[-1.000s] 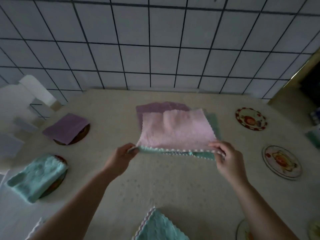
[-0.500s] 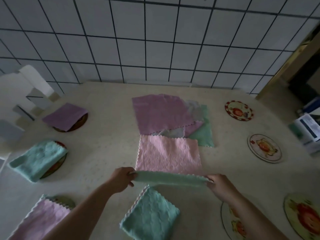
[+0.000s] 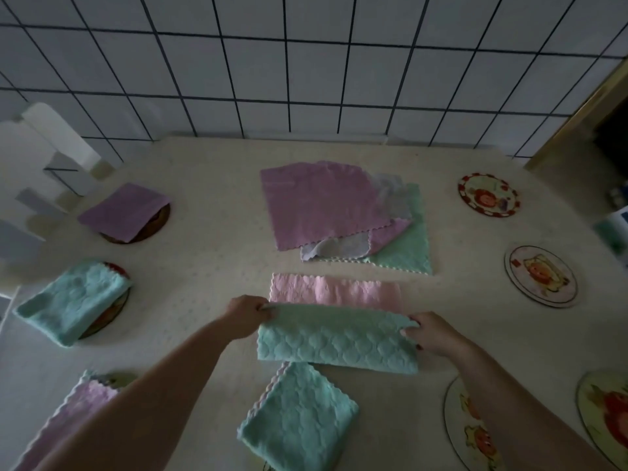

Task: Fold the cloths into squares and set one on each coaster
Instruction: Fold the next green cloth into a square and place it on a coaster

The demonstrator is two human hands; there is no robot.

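1. A cream speckled table (image 3: 210,294) stands against a tiled wall.
2. At its centre lies a loose pile of cloths (image 3: 339,212), purple on top, grey and green beneath.
3. Just in front of the pile lies a pink-and-teal cloth (image 3: 336,338), half folded.
4. Nearer still lies a folded teal square (image 3: 299,416).
5. Bare picture coasters (image 3: 488,196) (image 3: 540,276) lie along the right side; cloth-covered ones line the left.

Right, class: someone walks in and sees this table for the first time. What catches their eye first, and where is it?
First, the two hands, left hand and right hand, at the middle of the table, folding a cloth that shows green over pink. Behind it lies a loose pile of cloths, purple on top. Folded cloths sit on coasters down the left side, while the bare coasters on the right show bright pictures.
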